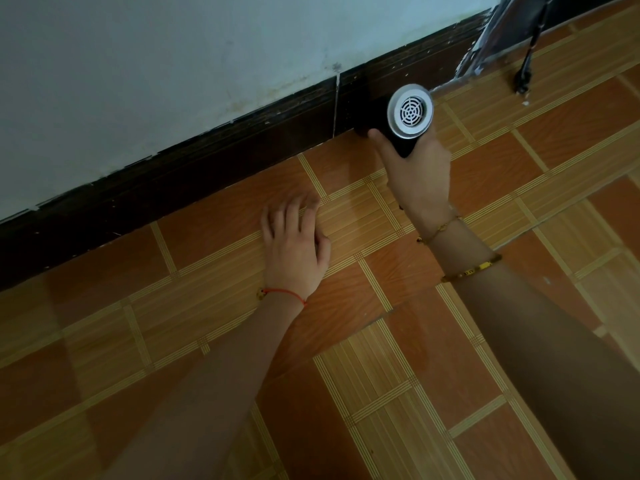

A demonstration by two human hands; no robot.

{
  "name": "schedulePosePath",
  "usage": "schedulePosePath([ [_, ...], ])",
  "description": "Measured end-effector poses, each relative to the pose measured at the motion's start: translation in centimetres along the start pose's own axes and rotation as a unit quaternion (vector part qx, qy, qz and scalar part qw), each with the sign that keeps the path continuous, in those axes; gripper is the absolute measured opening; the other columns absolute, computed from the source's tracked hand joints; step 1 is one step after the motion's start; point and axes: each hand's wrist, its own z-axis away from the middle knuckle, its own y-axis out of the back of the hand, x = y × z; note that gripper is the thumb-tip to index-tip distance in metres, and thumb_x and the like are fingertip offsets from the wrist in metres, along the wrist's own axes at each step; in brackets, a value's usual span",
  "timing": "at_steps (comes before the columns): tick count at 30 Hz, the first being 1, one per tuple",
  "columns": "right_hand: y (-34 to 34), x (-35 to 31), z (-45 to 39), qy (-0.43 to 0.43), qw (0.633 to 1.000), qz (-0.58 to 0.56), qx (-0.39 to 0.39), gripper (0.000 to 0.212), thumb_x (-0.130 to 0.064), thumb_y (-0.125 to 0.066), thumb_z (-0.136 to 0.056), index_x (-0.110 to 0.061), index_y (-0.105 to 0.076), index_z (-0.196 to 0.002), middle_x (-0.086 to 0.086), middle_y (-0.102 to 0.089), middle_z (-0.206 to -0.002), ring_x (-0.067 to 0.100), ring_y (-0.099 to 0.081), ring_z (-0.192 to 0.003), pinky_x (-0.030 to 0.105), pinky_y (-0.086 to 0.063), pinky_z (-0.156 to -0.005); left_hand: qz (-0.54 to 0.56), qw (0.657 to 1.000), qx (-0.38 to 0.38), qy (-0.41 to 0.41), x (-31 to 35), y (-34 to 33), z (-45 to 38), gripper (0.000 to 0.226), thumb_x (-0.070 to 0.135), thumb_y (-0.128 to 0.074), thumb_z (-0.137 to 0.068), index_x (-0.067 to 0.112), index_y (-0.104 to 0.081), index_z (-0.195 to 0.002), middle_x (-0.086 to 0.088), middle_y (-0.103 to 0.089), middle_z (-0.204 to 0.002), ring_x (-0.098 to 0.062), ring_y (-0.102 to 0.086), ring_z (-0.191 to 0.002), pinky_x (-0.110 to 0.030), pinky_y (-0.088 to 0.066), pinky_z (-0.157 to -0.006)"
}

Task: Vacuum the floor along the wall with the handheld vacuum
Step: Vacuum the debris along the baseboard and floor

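A: What fills the view?
B: A pale wall [156, 64], its dark skirting board [207, 154] and a tiled floor [381, 375].

A: The hands?
B: Apart. The right hand [419, 174] grips the black handheld vacuum [401, 116], whose nose meets the skirting board. The left hand [294, 247] rests flat on the floor, fingers spread.

A: Smaller things?
B: A red string bracelet [287, 293] on the left wrist.
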Motion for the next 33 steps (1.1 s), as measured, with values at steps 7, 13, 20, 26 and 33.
schedulePosePath([
  [7, 0.2, 0.1, -0.1, -0.024, 0.996, -0.028, -0.078, 0.087, -0.078, -0.056, -0.065, -0.012, -0.055, -0.122, 0.008, -0.072, -0.092, 0.032, -0.071, -0.081, 0.045, -0.061, -0.068, 0.001, 1.000, 0.002, 0.000, -0.1, -0.2, 0.1, 0.049, 0.031, -0.040, -0.093, 0.014, -0.050, -0.138, -0.011, -0.049, -0.144, -0.030, -0.041, -0.137, -0.058, -0.024, -0.118],
  [13, 0.7, 0.5, 0.9, -0.022, 0.994, -0.053, -0.095, 0.060, -0.064, -0.065, -0.076, -0.010, -0.063, -0.103, -0.003, -0.065, -0.074, 0.017, -0.064, -0.062, 0.036, -0.057, -0.060, 0.011, 1.000, 0.005, 0.002, -0.1, -0.1, 0.0, 0.049, 0.028, -0.044, -0.092, 0.014, -0.051, -0.138, -0.011, -0.050, -0.143, -0.030, -0.041, -0.138, -0.058, -0.023, -0.118],
  [20, 2.4, 1.6, 3.1, -0.006, 0.993, -0.017, -0.114, 0.039, -0.051, -0.068, -0.084, -0.017, -0.058, -0.100, -0.003, -0.064, -0.069, 0.012, -0.061, -0.049, 0.028, -0.052, -0.054, 0.040, 0.999, 0.006, 0.006, -0.2, 0.3, 0.4, 0.047, 0.026, -0.043, -0.092, 0.013, -0.052, -0.136, -0.012, -0.053, -0.138, -0.030, -0.043, -0.136, -0.056, -0.024, -0.119],
  [26, 4.2, 1.9, 6.6, 0.028, 0.987, 0.014, -0.158, 0.041, -0.050, -0.068, -0.086, -0.021, -0.055, -0.112, -0.006, -0.064, -0.084, 0.007, -0.059, -0.064, 0.028, -0.054, -0.066, 0.034, 0.999, -0.009, 0.008, -1.0, 1.2, 2.8, 0.044, 0.025, -0.044, -0.093, 0.015, -0.051, -0.135, -0.010, -0.052, -0.138, -0.030, -0.043, -0.134, -0.057, -0.026, -0.118],
  [33, 4.6, 1.4, 12.0, 0.049, 0.980, 0.074, -0.179, 0.071, -0.063, -0.065, -0.081, -0.021, -0.048, -0.136, -0.006, -0.068, -0.107, 0.012, -0.063, -0.094, 0.027, -0.053, -0.074, 0.028, 0.999, -0.011, 0.019, -2.2, 2.0, 6.7, 0.047, 0.028, -0.035, -0.093, 0.014, -0.051, -0.134, -0.012, -0.053, -0.137, -0.032, -0.044, -0.132, -0.057, -0.031, -0.114],
])
